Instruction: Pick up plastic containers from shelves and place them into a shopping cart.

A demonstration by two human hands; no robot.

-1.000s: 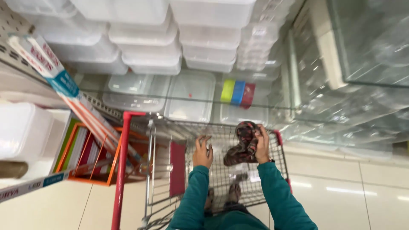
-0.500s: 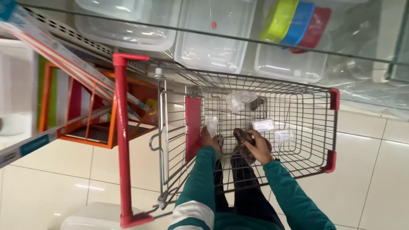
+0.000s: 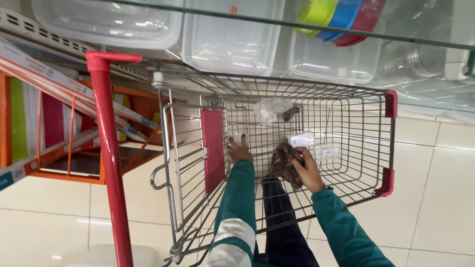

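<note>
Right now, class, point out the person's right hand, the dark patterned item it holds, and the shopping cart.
right hand [image 3: 309, 170], head view, back of the hand
dark patterned item [image 3: 283, 159], head view, its middle
shopping cart [image 3: 391, 143], head view, right rim

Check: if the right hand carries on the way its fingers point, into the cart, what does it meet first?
Probably the small clear packet lying in the cart basket, just beyond the right hand, which grips a dark patterned item. Depth is unclear from above, so it may pass over it.
</note>
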